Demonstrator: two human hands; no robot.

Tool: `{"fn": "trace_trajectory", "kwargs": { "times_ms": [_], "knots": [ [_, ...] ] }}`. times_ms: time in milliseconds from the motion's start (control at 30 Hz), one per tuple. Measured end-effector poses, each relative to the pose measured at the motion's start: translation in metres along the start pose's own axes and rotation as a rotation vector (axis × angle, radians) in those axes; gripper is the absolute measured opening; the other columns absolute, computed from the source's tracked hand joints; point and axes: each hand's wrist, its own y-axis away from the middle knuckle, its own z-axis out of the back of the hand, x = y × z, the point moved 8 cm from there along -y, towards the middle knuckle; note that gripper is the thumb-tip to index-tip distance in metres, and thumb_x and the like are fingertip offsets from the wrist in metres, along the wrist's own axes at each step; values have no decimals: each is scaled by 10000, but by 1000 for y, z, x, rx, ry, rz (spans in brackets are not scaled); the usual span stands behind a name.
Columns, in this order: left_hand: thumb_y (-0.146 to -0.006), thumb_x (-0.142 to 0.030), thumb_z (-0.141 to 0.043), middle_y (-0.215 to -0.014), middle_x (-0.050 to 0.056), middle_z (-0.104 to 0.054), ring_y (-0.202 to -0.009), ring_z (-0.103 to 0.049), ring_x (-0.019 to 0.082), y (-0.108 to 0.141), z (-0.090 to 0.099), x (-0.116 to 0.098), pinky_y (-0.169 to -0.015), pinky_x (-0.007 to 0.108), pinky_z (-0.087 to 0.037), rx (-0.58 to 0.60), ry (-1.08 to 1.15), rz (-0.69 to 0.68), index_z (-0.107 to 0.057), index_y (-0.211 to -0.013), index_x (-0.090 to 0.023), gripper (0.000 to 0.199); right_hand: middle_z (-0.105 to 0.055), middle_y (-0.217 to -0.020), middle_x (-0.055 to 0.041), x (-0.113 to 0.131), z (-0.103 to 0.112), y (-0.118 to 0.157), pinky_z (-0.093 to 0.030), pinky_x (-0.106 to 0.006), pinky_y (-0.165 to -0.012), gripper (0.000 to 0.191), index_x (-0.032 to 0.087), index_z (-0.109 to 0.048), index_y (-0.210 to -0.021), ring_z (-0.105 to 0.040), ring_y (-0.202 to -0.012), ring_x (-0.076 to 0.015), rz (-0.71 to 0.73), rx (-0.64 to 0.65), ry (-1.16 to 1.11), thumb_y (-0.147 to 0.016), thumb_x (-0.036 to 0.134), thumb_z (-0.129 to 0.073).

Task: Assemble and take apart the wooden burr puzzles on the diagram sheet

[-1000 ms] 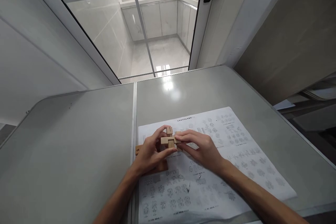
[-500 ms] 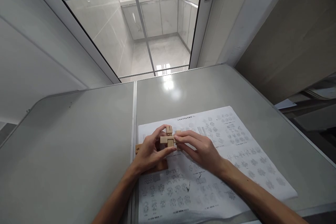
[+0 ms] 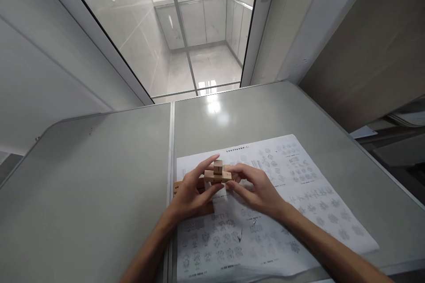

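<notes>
Light wooden puzzle pieces point(image 3: 218, 176), crossed and fitted together, are held just above a printed sheet point(image 3: 265, 239). My left hand point(image 3: 195, 185) grips them from the left, its index finger near the top and its thumb below. From the right, my right hand point(image 3: 254, 185) pinches them with thumb and fingers. One short block stands upright on the crosswise piece. Behind and under my left hand lie other wooden pieces, a yellowish one marked 2 point(image 3: 177, 186) and a reddish-brown one point(image 3: 208, 208), both partly hidden.
The grey table point(image 3: 109, 185) has a metal seam point(image 3: 171, 132) left of the sheet. Beyond its far edge stands a glass door point(image 3: 206, 66) with a metal frame. Papers point(image 3: 365, 131) lie on a shelf at the right.
The wooden assembly has been turned, so the small block now stands in front of the crosswise piece. The fingers of my right hand have shifted lower and curled more around its right side.
</notes>
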Motion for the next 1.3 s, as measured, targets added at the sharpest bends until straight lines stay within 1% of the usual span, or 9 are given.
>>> {"fn": "trace_trajectory", "kwargs": {
  "times_ms": [67, 167, 267, 533, 733, 933, 1000, 1167, 1300],
  "knots": [
    [-995, -357, -706, -1107, 55, -722, -842, -684, 146, -1, 5, 1, -713, 232, -572, -35, -31, 8, -520, -1541, -286, 581, -734, -922, -36, -1, 0, 1, -588, -321, -698, 152, 240, -680, -1183, -674, -751, -177, -5, -18, -16, -1048, 303, -654],
    [-1013, -404, -680, -1095, 86, -758, -975, -704, 212, -4, 6, 0, -848, 308, -581, -29, -10, 3, -697, -1317, -214, 359, -734, -901, -32, -1, 1, 1, -594, -321, -718, 155, 239, -674, -1192, -688, -756, -178, -14, -31, -33, -1047, 290, -654],
    [-1025, -412, -667, -1060, 95, -767, -963, -705, 220, -6, 3, 1, -873, 327, -564, 16, 60, 22, -742, -1166, -175, 285, -739, -908, -39, -1, 0, 1, -600, -324, -726, 157, 242, -669, -1194, -692, -760, -183, -11, -21, -15, -1057, 313, -642],
    [-1021, -440, -670, -1031, 84, -758, -922, -703, 206, -5, 2, 5, -842, 314, -558, 12, 44, 61, -730, -1150, -176, 299, -714, -951, -44, 0, -1, 2, -587, -321, -728, 157, 253, -642, -1211, -674, -780, -189, 34, 2, 35, -1068, 307, -608],
    [-1005, -519, -665, -986, 82, -769, -811, -692, 187, -5, 3, 1, -729, 287, -566, -27, -2, 67, -746, -1144, -170, 385, -720, -968, -51, 1, -2, 2, -592, -320, -723, 171, 257, -641, -1232, -670, -782, -193, 41, 12, 48, -1076, 308, -593],
    [-1010, -486, -670, -968, 78, -767, -745, -657, 153, -4, 1, 0, -667, 255, -522, -43, 11, 72, -751, -1125, -156, 359, -733, -967, -55, 1, -1, 3, -603, -338, -738, 179, 256, -642, -1241, -684, -796, -202, 46, -5, 57, -1076, 297, -588],
    [-995, -482, -695, -1004, 88, -777, -767, -675, 163, -4, 0, 4, -681, 260, -534, -53, 52, 90, -753, -1144, -159, 360, -739, -938, -48, -1, 0, 3, -606, -343, -746, 163, 253, -647, -1223, -693, -789, -200, 29, -8, 40, -1072, 292, -598],
    [-971, -457, -739, -1076, 105, -788, -906, -722, 210, -5, -3, 10, -795, 302, -573, -58, 145, 109, -749, -1183, -172, 356, -743, -872, -37, -1, 1, -1, -619, -339, -733, 129, 226, -664, -1148, -715, -742, -187, -31, -23, -53, -1059, 312, -626],
    [-946, -438, -777, -1079, 98, -784, -923, -720, 209, -4, -4, 10, -807, 301, -570, -42, 162, 118, -735, -1195, -178, 363, -753, -855, -31, -3, 0, -2, -628, -333, -737, 128, 228, -662, -1136, -735, -751, -186, -87, -13, -119, -1053, 321, -636]
  ]
}}
